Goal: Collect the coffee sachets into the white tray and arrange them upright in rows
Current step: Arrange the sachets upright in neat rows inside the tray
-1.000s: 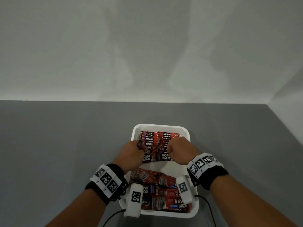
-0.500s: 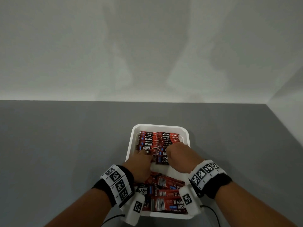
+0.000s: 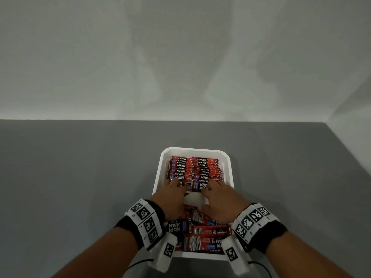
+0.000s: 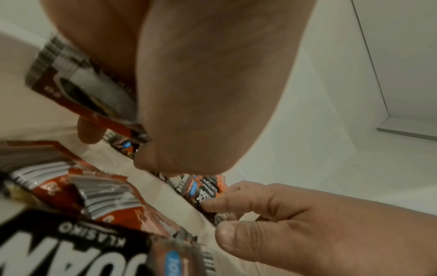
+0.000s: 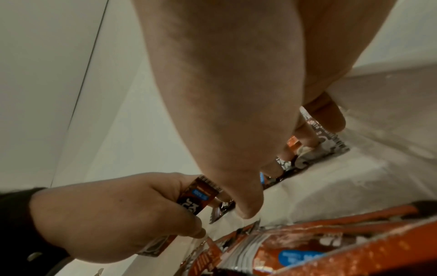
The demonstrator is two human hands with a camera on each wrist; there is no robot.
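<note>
Both hands moved down-frame since 1 s ago. Left hand grasps red-and-black foil coffee sachet; right hand pinches upright rows in white rectangular plastic tray, centre frame. Loose sachets remain at bottom; more rows pending.

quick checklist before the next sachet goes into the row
1. Left hand grips a sachet: ok.
2. Right hand steadies the front of the upright rows: ok.
3. Bare tray floor in front of the rows: ok.
4. Rows standing straight: cannot tell, the front is hidden by the hands.
5. All sachets upright: not ok, a loose pile lies flat at the near end of the white tray.
</note>
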